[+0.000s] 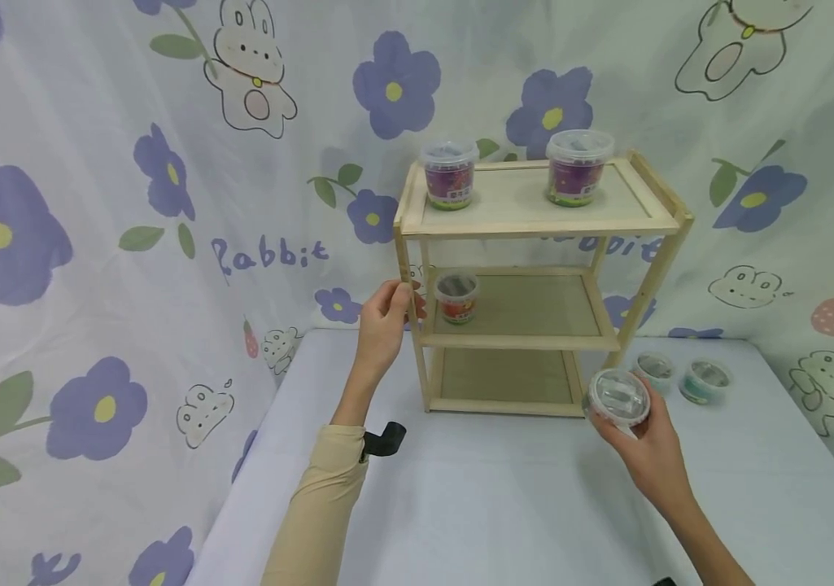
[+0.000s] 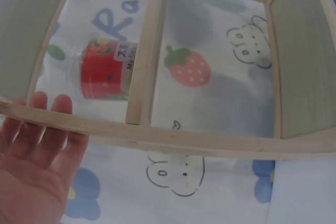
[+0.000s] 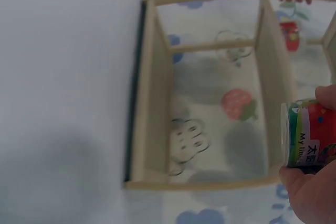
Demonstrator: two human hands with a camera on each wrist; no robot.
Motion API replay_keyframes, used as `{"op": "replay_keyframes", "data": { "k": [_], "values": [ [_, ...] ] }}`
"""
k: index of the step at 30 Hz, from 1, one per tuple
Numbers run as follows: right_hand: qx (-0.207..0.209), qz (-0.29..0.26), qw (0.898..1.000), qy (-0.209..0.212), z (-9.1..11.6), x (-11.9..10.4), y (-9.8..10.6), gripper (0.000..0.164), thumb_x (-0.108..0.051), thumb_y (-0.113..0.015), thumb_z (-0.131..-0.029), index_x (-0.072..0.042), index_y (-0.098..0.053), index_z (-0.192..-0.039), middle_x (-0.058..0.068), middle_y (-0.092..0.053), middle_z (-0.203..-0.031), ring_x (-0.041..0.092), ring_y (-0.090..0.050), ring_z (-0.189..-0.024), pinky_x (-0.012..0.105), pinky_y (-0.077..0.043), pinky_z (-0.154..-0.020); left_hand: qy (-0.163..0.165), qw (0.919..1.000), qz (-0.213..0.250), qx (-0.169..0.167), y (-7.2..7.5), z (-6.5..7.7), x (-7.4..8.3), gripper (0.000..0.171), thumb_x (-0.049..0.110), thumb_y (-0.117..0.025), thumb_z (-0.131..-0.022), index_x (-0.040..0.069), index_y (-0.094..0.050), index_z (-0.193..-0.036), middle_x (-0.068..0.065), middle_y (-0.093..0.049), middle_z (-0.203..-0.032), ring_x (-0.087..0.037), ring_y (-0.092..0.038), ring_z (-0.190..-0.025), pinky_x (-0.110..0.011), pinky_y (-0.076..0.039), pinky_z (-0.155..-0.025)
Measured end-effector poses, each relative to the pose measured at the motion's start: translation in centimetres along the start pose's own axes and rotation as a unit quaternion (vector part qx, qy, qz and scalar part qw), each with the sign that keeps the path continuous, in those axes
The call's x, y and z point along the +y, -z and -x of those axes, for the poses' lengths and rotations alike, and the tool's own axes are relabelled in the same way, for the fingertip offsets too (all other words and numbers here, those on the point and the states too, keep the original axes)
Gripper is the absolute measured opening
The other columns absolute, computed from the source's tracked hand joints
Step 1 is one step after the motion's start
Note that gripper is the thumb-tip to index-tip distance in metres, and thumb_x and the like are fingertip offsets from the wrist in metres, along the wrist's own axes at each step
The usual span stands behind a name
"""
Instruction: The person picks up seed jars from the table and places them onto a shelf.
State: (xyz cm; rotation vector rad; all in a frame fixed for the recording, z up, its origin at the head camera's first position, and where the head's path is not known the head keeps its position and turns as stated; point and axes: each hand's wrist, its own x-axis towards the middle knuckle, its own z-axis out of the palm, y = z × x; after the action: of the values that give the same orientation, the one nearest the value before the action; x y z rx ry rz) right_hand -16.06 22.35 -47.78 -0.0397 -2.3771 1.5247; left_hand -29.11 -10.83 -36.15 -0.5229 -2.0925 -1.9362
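Note:
A three-tier wooden shelf [image 1: 519,343] stands on the table. My left hand [image 1: 383,321] grips its left front post at middle-tier height; the left wrist view shows its fingertips [image 2: 63,103] reaching past the wood. Near that hand, a red-labelled plastic tub [image 1: 457,301] sits at the left of the middle tier. In my right hand [image 1: 654,456] is another clear-lidded tub [image 1: 619,397], held by its sides in front of the shelf's lower right corner. The right wrist view shows a red and green label on this held tub [image 3: 312,135].
Two purple-labelled tubs [image 1: 449,179] stand apart on the top tier. Right of the shelf, on the white-covered table [image 1: 475,505], are two tubs with teal labels [image 1: 705,381]. A printed curtain [image 1: 94,325] hangs behind and along the left side.

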Motion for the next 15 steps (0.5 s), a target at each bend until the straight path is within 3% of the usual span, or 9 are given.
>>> {"op": "replay_keyframes", "data": {
  "k": [1, 5, 7, 11, 15],
  "values": [
    [0.001, -0.001, 1.000, 0.005, -0.5, -0.7, -0.1, 0.085, -0.016, -0.074, -0.090, -0.008, -0.022, -0.156, 0.018, -0.044, -0.142, 0.000, -0.048, -0.120, -0.001, -0.037, -0.088, -0.001, 1.0000, 0.000, 0.000, 0.0, 0.0, 0.0, 0.031, 0.017, -0.045, -0.106, -0.009, -0.061, -0.114, -0.038, -0.060, -0.098, -0.053, -0.059, -0.089, -0.058, -0.052, -0.088],
    [-0.002, -0.008, 1.000, 0.030, -2.6, -2.8, -0.5, 0.085, -0.015, -0.075, -0.089, -0.008, -0.023, -0.156, 0.018, -0.044, -0.143, 0.022, -0.051, -0.126, 0.000, -0.037, -0.089, -0.002, 1.0000, -0.002, 0.002, 0.1, 0.0, 0.0, 0.031, 0.016, -0.045, -0.105, -0.009, -0.061, -0.113, -0.038, -0.060, -0.097, -0.054, -0.059, -0.088, -0.056, -0.052, -0.089],
    [-0.007, -0.017, 0.999, 0.046, -3.6, -3.6, -0.6, 0.083, -0.013, -0.074, -0.089, -0.006, -0.024, -0.155, 0.018, -0.044, -0.143, 0.024, -0.051, -0.126, 0.001, -0.038, -0.090, -0.001, 1.0000, -0.004, 0.002, 0.1, 0.0, 0.0, 0.031, 0.017, -0.045, -0.105, -0.008, -0.061, -0.113, -0.037, -0.060, -0.097, -0.053, -0.060, -0.088, -0.055, -0.053, -0.089],
    [-0.016, -0.030, 0.997, 0.068, -5.5, -4.9, -0.9, 0.080, -0.009, -0.074, -0.088, -0.004, -0.027, -0.153, 0.017, -0.045, -0.141, 0.017, -0.050, -0.122, 0.003, -0.040, -0.090, -0.002, 1.0000, -0.009, 0.000, 0.1, 0.1, 0.1, 0.031, 0.018, -0.046, -0.105, -0.008, -0.062, -0.114, -0.036, -0.061, -0.097, -0.052, -0.060, -0.089, -0.054, -0.053, -0.089],
    [-0.017, -0.033, 0.997, 0.066, -7.3, -5.9, -1.3, 0.081, -0.013, -0.074, -0.089, -0.004, -0.027, -0.154, 0.019, -0.045, -0.141, 0.030, -0.049, -0.126, 0.003, -0.040, -0.089, -0.004, 1.0000, -0.007, -0.003, 0.1, 0.1, 0.2, 0.031, 0.018, -0.046, -0.105, -0.008, -0.061, -0.114, -0.036, -0.061, -0.097, -0.052, -0.061, -0.089, -0.057, -0.052, -0.090]
  ]
}}
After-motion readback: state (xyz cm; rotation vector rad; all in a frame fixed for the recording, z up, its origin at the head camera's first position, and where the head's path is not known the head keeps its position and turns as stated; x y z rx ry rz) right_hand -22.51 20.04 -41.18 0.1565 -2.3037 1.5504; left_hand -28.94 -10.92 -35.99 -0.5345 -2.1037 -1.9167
